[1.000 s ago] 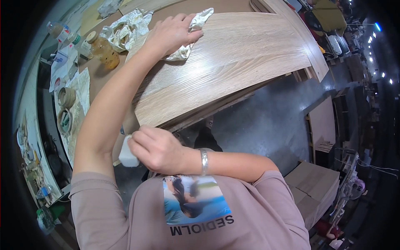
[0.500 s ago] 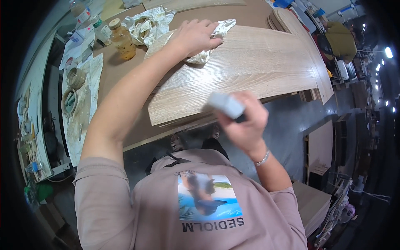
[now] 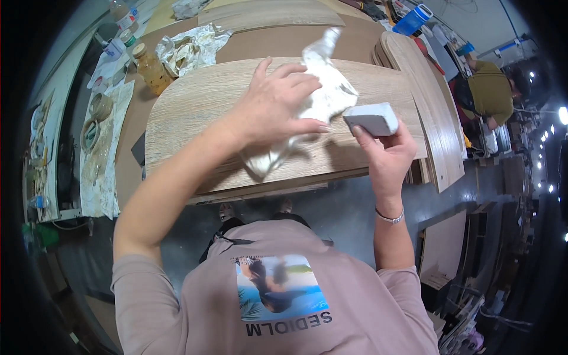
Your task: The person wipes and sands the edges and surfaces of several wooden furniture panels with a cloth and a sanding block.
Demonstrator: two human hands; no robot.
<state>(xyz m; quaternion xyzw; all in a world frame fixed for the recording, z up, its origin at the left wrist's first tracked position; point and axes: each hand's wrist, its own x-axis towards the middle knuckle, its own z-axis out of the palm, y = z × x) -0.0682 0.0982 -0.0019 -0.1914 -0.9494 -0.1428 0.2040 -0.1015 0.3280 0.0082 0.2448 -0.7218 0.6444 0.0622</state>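
Observation:
A wood-grain board (image 3: 195, 124) with a rounded far left corner lies in front of me on the bench. Over it is my left hand (image 3: 275, 100), fingers spread and thumb apart. Beside and partly beneath that hand lies a crumpled white cloth (image 3: 331, 86), its near end showing below the wrist. I cannot tell whether the palm touches it. My right hand (image 3: 390, 151) grips a light grey rectangular block (image 3: 373, 118) between thumb and fingers, above the board's right part.
More wood-grain boards (image 3: 435, 118) are stacked at the right. Far left stand a jar of amber liquid (image 3: 152, 71), plastic bottles and a crumpled stained cloth (image 3: 192, 50). Small bowls (image 3: 90, 135) sit on stained paper. A blue container (image 3: 413, 21) is at the back; another person (image 3: 488, 92) works far right.
My left hand has opened, and the white cloth has come nearer the board's middle. The board reaches farther left, showing a rounded corner. My right hand, with the block, has moved right and up.

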